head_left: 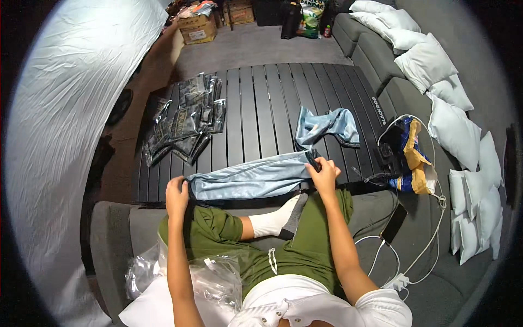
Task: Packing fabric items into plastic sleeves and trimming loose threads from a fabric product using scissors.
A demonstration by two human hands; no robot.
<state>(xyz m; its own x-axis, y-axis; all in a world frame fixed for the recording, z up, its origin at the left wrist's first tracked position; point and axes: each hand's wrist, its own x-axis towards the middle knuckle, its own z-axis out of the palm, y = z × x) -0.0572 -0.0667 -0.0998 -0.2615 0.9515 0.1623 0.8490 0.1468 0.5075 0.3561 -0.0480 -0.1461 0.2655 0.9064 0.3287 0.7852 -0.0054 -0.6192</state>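
Note:
A light blue garment (256, 177) lies folded lengthwise along the near edge of a black slatted table (272, 98). My left hand (176, 194) pinches its left end at the table's edge. Over at the other end, my right hand (323, 171) grips the folded fabric, where a dark tag or band shows. The rest of the garment (326, 125) trails up and to the right across the slats. I sit on a grey sofa in green shorts, one white-socked foot (275, 220) tucked under the table's edge.
Several dark glossy plastic packets (185, 122) are heaped on the table's left part. Clear plastic bags (215, 275) lie by my left thigh. A phone (393, 222), white cables with a charger (400, 280) and a blue-and-tan bag (411, 155) rest on the sofa at right. White pillows (436, 82) line its back.

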